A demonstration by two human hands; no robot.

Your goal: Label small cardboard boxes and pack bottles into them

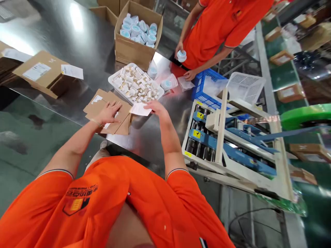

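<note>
Left hand (110,113): palm down, fingers spread over the flat cardboard cartons (125,112), gripping nothing I can see.
Right hand (156,106): fingertips pinching a white paper slip (140,109).
Paper slip: at the cartons' right edge, before the white basket (111,81).
Step, as judged: handling the slip beside steadied cartons; moving it calls for a light, sure pinch.

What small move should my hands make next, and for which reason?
Perhaps the right hand should bring the white paper slip over the flat cardboard: that hand already holds the slip by its edge, and the left hand rests on the cardboard.
</note>
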